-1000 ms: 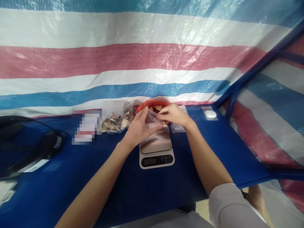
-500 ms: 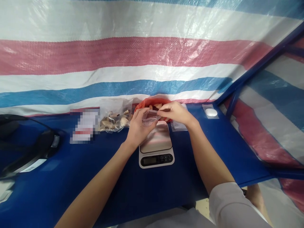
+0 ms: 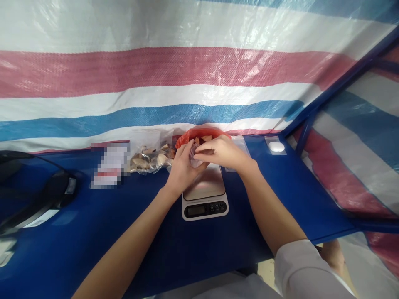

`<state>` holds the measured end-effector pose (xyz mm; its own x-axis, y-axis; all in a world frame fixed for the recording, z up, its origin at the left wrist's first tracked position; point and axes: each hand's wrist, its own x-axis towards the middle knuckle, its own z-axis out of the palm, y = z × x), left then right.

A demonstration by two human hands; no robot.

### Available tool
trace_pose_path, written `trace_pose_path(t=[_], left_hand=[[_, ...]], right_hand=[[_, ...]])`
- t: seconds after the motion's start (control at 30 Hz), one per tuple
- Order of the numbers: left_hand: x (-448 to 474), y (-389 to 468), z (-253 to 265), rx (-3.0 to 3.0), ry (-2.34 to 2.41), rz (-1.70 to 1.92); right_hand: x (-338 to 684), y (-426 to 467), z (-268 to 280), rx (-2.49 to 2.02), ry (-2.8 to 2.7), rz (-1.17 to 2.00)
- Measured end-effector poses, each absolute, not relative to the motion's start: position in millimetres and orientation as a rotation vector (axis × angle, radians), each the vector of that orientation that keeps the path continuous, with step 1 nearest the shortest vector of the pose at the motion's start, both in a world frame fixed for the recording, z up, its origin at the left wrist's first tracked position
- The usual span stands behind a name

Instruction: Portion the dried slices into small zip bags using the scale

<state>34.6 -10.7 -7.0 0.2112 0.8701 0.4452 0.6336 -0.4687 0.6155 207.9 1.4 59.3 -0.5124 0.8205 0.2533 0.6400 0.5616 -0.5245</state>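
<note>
Both hands meet above the far end of a white kitchen scale [image 3: 204,189], whose display looks dark. My left hand [image 3: 183,168] is curled round a clear plastic bag [image 3: 193,157]. The fingers of my right hand [image 3: 220,151] are closed at the bag's opening, partly covering it. Just behind the hands sits a red plastic bag [image 3: 195,133] with tan, dried-looking pieces [image 3: 206,138] in it. Left of the hands lie clear bags of similar brownish pieces [image 3: 145,160].
A blurred-out label [image 3: 109,166] and a black headset-like object [image 3: 57,191] lie on the left. On the right, a white oval item [image 3: 276,146] rests on a small clear bag. Flat clear bags [image 3: 240,143] lie behind my right hand. Striped sheeting [image 3: 156,70] rises behind the blue table [image 3: 249,236].
My right hand's fingers have shifted left, across the bag's opening. The bag, stretched wide between both hands before, is now bunched closer to my left hand.
</note>
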Motion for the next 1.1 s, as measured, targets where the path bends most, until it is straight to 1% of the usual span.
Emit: trace_pose_path(t=[0.2,0.43,0.57,0.93,1.1], left_hand=[[35.0,-10.4,-9.0,2.162,1.426,1.099],[35.7,-11.8,-8.0,2.088,1.445,1.084],[36.4,-13.9,-2.0,2.029,1.454,1.098],[34.2,-12.9,6.1,2.06,1.373,1.192],[28.5,-12.0,13.6,1.965,1.446,1.197]], right_hand=[[209.1,6.1,50.5,-1.161,-2.352,0.501],[219.5,10.3,48.0,-1.02,-2.076,0.875],[219.7,13.3,41.5,-0.946,-1.954,1.019],[211.6,11.3,43.3,-0.874,-1.905,1.049],[234.0,16.2,44.4,-0.98,-1.775,1.013]])
